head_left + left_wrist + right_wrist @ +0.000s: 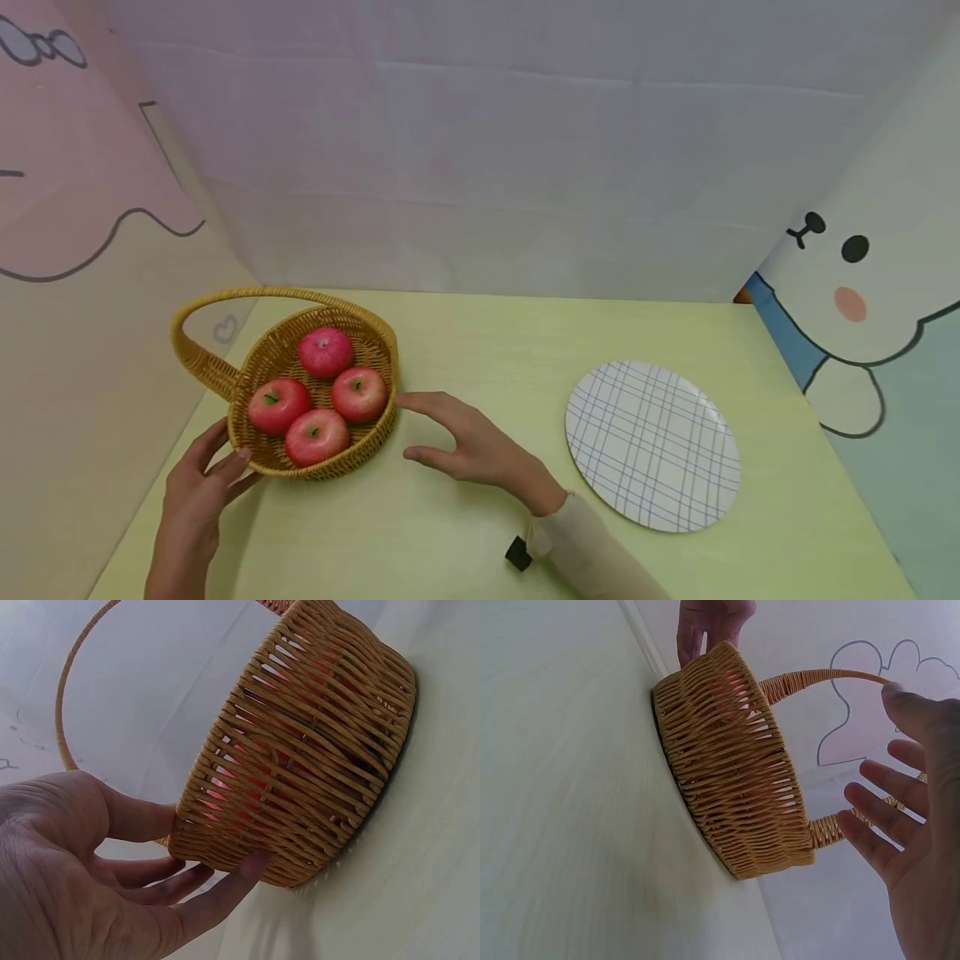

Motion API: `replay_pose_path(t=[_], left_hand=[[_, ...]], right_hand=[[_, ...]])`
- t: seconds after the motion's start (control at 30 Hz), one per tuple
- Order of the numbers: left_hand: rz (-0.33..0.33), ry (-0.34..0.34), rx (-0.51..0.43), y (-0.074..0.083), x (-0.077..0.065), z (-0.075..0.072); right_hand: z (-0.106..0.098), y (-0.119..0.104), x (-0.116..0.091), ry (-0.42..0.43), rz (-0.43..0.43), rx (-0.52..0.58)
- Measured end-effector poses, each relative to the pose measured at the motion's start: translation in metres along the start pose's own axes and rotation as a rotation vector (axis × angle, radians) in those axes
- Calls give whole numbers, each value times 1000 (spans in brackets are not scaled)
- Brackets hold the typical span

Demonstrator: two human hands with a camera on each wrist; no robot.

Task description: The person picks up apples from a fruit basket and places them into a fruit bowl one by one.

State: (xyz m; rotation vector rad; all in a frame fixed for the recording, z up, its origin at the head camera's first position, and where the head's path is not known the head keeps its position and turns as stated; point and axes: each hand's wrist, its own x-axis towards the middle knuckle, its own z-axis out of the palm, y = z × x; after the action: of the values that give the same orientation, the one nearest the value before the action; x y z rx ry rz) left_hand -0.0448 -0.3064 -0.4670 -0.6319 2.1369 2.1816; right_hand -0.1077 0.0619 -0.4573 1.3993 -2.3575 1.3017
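Note:
A round wicker basket (386,425) with a tall arched handle stands at the left of the table. Inside lie three red apples (317,437) and a deeper pink, round fruit (326,352) whose kind I cannot tell. My left hand (197,492) grips the basket's near left side, its thumb at the rim and its fingers against the woven wall (292,772). To the right of the basket is my right hand (468,442), holding nothing. Its thumb and fingers are spread apart, as the right wrist view shows too; whether a fingertip touches the wicker I cannot tell.
A flat white plate (652,446) with a blue grid pattern lies on the right half of the pale yellow table (480,350). Behind stands a plain whitish wall sheet (510,167). Panels with cartoon drawings border the left and right sides.

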Motion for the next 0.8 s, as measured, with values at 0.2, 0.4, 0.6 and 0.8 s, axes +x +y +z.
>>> replay_pose_path(t=[0.2, 0.4, 0.6, 0.8], left_hand=[[-1, -7, 5, 0, 0, 0], [-1, -10, 2, -2, -1, 1], [27, 3, -47, -3, -4, 0], [34, 4, -60, -3, -3, 1]], right_hand=[[12, -3, 13, -39, 21, 35], [20, -11, 21, -59, 117, 74], [30, -17, 30, -49, 153, 74], [37, -17, 42, -39, 206, 75]])
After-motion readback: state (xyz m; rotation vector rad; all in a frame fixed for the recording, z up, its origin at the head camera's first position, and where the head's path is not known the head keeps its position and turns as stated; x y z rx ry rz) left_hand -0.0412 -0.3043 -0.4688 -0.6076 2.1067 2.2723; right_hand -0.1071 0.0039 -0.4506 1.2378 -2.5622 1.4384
